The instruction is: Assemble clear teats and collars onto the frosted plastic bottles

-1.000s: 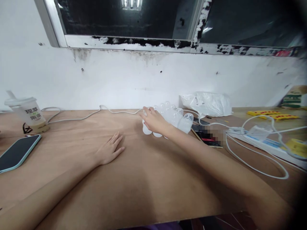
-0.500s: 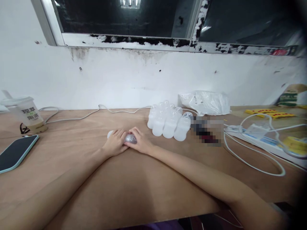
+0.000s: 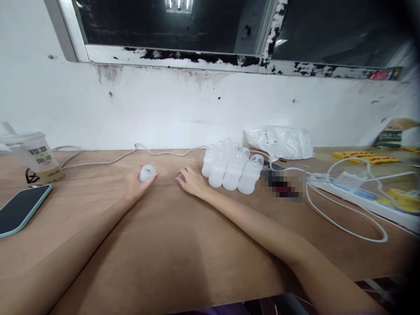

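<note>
Left hand (image 3: 136, 186) clamped on a small white bottle (image 3: 146, 173), its neck uncovered, just above or on the wooden table (image 3: 170, 245), which cannot be told; right hand (image 3: 193, 182) apart from the left, fingers curled round a small clear piece (image 3: 182, 177), mostly hidden; a cluster of white bottles with clear domed caps (image 3: 231, 168) near the right hand, on the table; plastic bag (image 3: 284, 142) behind, against the wall; phone (image 3: 21, 210) and drink cup (image 3: 37, 157) at far left.

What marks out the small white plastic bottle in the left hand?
On the brown wooden table, left of the clustered, dome-capped white bottles, find the left hand. It holds the small white plastic bottle, apart from the cluster, no domed cap showing.
</note>
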Demonstrator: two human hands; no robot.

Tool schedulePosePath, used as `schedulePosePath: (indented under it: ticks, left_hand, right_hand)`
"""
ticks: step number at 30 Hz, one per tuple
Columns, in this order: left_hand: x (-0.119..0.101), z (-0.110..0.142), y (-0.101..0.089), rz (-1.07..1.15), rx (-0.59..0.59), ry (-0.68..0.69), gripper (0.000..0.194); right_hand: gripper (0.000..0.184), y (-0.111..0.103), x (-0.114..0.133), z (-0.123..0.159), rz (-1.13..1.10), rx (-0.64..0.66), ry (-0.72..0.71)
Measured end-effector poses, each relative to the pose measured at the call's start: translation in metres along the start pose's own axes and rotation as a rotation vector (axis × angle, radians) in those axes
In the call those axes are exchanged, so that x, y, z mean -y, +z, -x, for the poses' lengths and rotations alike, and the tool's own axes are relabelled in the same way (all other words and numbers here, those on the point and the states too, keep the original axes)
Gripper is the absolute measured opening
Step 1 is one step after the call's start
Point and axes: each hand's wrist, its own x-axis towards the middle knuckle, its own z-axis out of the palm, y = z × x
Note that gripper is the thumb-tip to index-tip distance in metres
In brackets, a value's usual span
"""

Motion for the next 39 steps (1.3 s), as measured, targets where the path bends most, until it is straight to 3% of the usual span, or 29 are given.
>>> schedulePosePath:
  ticks: [2, 5, 8, 12, 15, 17, 18, 23, 29, 32, 34, 39]
  left_hand:
    - [0.002, -0.001, 0.000, 0.150, -0.050, -0.020, 0.040]
    - [0.003, -0.001, 0.003, 0.207, -0.064, -0.025, 0.040]
    - [0.007, -0.002, 0.010, 0.134, -0.038, -0.006, 0.046]
    - [0.014, -0.004, 0.021, -0.085, 0.107, -0.007, 0.054]
    - [0.011, -0.003, 0.023, -0.172, 0.171, -0.021, 0.052]
    - [0.001, 0.002, 0.020, -0.220, 0.232, 0.039, 0.050]
    - [-0.005, 0.005, 0.018, -0.230, 0.275, 0.099, 0.046]
    - [-0.029, 0.014, 0.010, -0.307, 0.384, 0.427, 0.024]
    - [-0.032, 0.002, 0.010, -0.407, 0.466, 0.480, 0.030]
    - [-0.034, -0.006, 0.008, -0.421, 0.545, 0.498, 0.033]
    - [-0.034, -0.010, 0.007, -0.406, 0.598, 0.512, 0.035]
    - [-0.032, -0.017, 0.002, -0.355, 0.757, 0.533, 0.041]
  right_hand:
    - [0.026, 0.011, -0.007, -0.017, 0.117, 0.022, 0.053]
    - [0.028, 0.024, -0.018, -0.036, 0.159, -0.010, 0.130]
    - [0.030, 0.029, -0.026, -0.045, 0.177, -0.047, 0.197]
    - [0.038, 0.023, -0.020, -0.040, 0.156, -0.133, 0.206]
    - [0.045, 0.013, 0.000, -0.023, -0.083, -0.193, 0.001]
    - [0.048, 0.006, 0.014, -0.009, -0.356, -0.099, -0.170]
    - [0.046, 0.003, 0.019, -0.002, -0.480, -0.038, -0.182]
    - [0.036, -0.005, 0.022, 0.017, -0.814, 0.131, 0.059]
    - [0.031, -0.008, 0.014, 0.023, -0.983, 0.200, 0.071]
    - [0.029, -0.009, 0.014, 0.025, -0.954, 0.198, 0.021]
    - [0.027, -0.010, 0.013, 0.026, -0.837, 0.124, -0.060]
    - [0.026, -0.014, 0.009, 0.029, -0.440, -0.025, -0.441]
